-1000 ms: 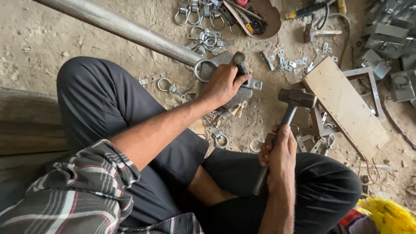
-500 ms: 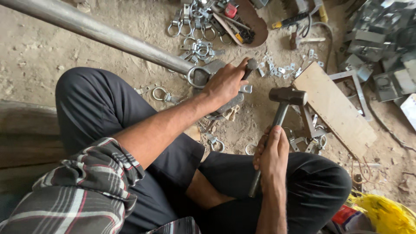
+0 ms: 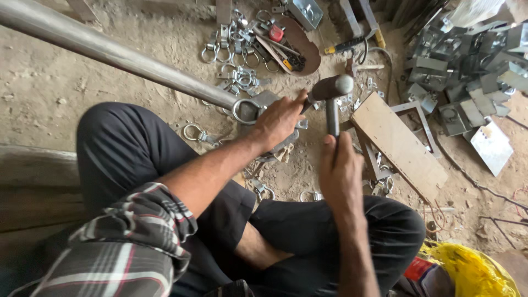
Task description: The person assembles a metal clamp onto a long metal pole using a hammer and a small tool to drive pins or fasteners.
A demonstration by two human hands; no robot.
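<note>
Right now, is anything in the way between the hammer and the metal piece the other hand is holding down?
Only the left hand itself: its fingers lie on the metal piece, close under the hammer held by the right hand.

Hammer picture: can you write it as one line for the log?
left hand: pressing metal ring piece down | right hand: gripping hammer, head raised beside left hand | nearby: long pipe, wooden board

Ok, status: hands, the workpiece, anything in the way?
Left hand pressing the metal clamp piece at the ring. Right hand gripping the hammer, head raised beside the left fingers. Loose ring fittings scattered around.
</note>
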